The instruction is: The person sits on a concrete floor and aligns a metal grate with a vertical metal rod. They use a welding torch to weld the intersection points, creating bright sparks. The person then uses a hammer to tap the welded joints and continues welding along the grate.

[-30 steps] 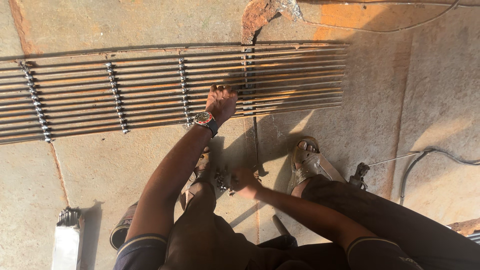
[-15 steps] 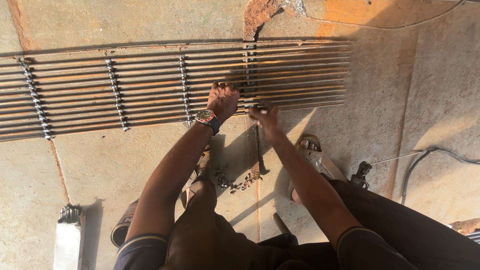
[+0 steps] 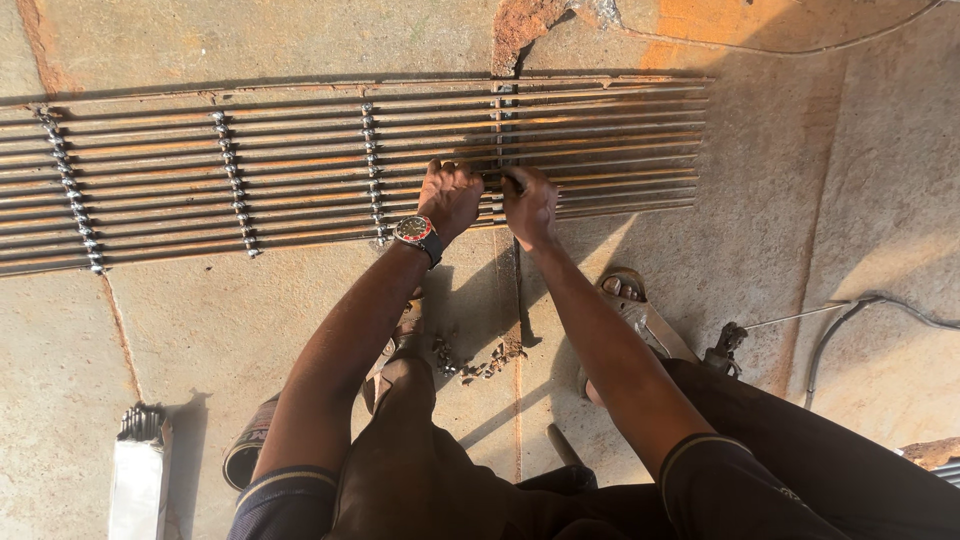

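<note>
- Steel bar grating [image 3: 300, 170] flat on the concrete floor [image 3: 250, 330], just ahead of the knees
- Left hand [image 3: 450, 197] and right hand [image 3: 530, 203] curled tight side by side at the grating's near edge; what they pinch too small to tell
- Likely heavy, rigid, rough with rust; best gripped on the outer bars beside the beaded cross rods [image 3: 234, 185]

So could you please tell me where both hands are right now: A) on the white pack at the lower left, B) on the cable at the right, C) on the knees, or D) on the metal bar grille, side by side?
D: the left hand and the right hand rest close together on the bars of the grille.
</note>
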